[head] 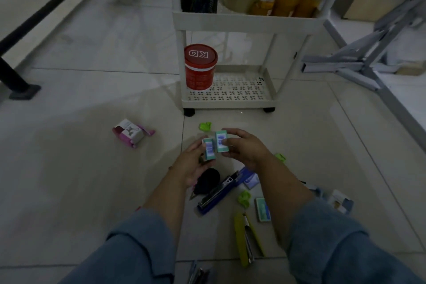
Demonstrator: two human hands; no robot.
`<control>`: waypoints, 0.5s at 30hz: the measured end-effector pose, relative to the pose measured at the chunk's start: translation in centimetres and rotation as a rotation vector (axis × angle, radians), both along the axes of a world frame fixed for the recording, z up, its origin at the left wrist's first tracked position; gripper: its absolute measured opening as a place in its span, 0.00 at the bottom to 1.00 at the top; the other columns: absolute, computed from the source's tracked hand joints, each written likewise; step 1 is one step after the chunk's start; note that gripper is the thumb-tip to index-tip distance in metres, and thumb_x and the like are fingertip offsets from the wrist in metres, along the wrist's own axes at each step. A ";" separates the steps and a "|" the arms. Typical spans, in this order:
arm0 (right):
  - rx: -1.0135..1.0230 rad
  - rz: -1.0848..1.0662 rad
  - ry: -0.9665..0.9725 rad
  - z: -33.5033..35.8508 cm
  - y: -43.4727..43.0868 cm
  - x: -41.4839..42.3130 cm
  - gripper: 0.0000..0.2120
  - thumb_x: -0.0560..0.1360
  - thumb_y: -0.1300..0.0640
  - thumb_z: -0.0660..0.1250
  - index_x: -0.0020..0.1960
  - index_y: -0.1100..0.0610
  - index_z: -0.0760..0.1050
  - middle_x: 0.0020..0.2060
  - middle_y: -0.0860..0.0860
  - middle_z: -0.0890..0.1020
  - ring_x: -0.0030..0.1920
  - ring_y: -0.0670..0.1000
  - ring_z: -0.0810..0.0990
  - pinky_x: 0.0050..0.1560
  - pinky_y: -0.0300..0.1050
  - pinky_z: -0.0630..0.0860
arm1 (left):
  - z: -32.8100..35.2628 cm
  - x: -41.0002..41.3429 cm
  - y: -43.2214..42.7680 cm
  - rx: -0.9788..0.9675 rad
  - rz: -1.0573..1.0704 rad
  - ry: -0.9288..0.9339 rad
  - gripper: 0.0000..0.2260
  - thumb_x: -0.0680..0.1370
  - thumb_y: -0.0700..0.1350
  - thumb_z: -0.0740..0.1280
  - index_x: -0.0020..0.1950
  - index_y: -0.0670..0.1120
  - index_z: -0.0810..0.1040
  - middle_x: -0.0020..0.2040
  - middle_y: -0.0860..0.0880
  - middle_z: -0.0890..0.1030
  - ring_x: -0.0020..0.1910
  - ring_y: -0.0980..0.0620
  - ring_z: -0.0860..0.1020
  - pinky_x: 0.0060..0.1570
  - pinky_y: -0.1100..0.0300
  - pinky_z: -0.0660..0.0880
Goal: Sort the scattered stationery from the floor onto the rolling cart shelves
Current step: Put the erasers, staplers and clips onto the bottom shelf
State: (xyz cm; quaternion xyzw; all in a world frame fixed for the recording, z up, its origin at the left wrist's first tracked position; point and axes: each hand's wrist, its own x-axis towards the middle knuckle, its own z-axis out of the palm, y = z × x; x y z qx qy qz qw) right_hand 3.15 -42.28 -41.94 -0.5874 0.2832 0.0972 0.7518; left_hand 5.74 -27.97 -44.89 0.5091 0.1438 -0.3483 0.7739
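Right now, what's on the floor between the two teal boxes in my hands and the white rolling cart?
Head view: only a small bright green plastic piece lies between the teal boxes and cart; otherwise bare tile.

tub (200, 67) on cart's bottom shelf (242, 92)

Dim in here, the floor (80, 168) a flat grey-green. A soft shadow lies left of the left hand (192, 166) and beneath both arms; beyond the hands it catches paler light. The tape rolls (285, 3) far past the right hand (245, 150) are blurred. The sleeves (143, 249) behind the hands stretch wide at the lower edge. Labels on the small box (209, 150) the left hand grips and its twin (222, 142) in the right glow pale, print smeared
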 end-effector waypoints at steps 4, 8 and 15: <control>-0.102 0.062 -0.023 0.1 -1.1 -1.2 0.17 0.73 0.70 0.66 0.61 0.61 0.75 0.41 0.57 0.80 0.40 0.53 0.81 0.42 0.44 0.82 | 0.2 -1.0 -1.7 -0.029 -0.077 -0.009 0.13 0.82 0.40 0.57 0.66 0.45 0.71 0.51 0.45 0.80 0.48 0.50 0.79 0.50 0.57 0.76; -0.222 -0.010 -0.027 0.1 -2.3 -2.2 0.16 0.72 0.69 0.69 0.59 0.63 0.75 0.38 0.54 0.80 0.37 0.49 0.79 0.38 0.38 0.79 | 0.7 -1.5 -3.0 0.026 -0.100 -0.051 0.15 0.82 0.39 0.57 0.68 0.40 0.69 0.58 0.40 0.77 0.50 0.47 0.79 0.50 0.55 0.77; -0.593 0.125 -0.103 0.7 -2.8 -2.7 0.12 0.69 0.65 0.73 0.51 0.68 0.80 0.38 0.57 0.81 0.35 0.49 0.78 0.33 0.32 0.76 | 1.5 -2.5 -4.5 0.071 -0.019 -0.066 0.16 0.81 0.41 0.59 0.68 0.38 0.69 0.63 0.37 0.75 0.50 0.45 0.79 0.46 0.57 0.78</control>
